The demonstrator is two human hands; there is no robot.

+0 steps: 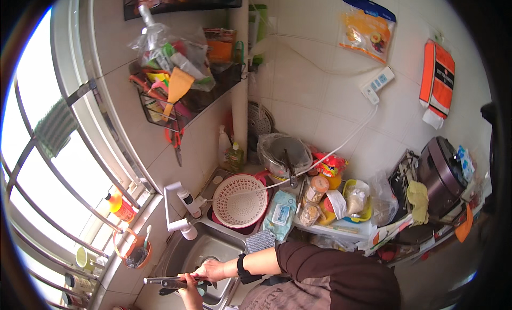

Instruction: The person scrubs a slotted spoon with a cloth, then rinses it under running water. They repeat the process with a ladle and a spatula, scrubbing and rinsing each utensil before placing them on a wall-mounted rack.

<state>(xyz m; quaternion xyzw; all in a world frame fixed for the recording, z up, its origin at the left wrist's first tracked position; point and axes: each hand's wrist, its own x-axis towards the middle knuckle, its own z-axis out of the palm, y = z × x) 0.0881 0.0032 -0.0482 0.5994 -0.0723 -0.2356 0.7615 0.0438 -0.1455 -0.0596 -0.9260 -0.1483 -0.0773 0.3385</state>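
Note:
Over the near side of the steel sink (178, 255), my left hand (190, 295) is closed around long-handled utensils (169, 283), one with a silvery shaft and one with a black handle. Their ends point left, and their exact kind cannot be made out. My right hand (211, 269), with a black band at the wrist, reaches in from the right and closes on the same utensils just beyond my left hand. The fingers partly hide what they grip. A white faucet (181, 224) stands at the sink's far left corner.
A white colander (240, 200) in a red basin sits beyond the sink. A pack of wipes (280, 214) and a grey cloth (261, 241) lie to its right. Jars (317, 188) crowd the counter. An orange cup (137, 255) stands on the sill, left of the sink.

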